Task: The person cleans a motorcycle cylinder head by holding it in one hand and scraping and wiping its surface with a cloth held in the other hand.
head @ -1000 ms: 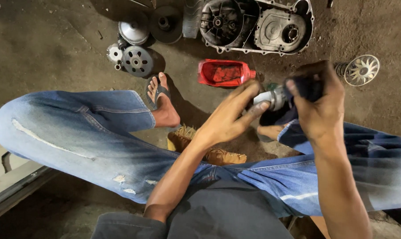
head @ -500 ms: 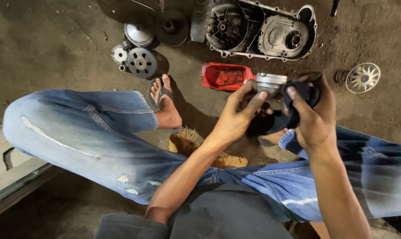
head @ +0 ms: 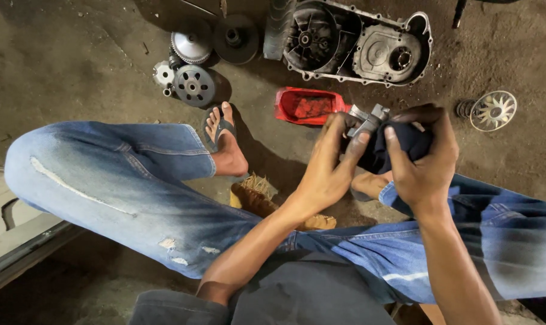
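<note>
A grey engine cover (head: pixel 357 45) lies at the floor's (head: pixel 74 66) far edge, a red tray (head: pixel 309 107) just before it. Above the knees, the right hand (head: pixel 423 159) clutches a dark rag (head: pixel 399 144) and the left hand (head: pixel 330 168) pinches a small metal part (head: pixel 366 120).

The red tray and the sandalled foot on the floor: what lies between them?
In the head view, only bare dirt floor lies between the red tray and the sandalled foot; no tool or part sits there.

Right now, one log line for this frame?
left hand: holds metal part | right hand: presses dark rag on part | red tray: on floor, apart
</note>
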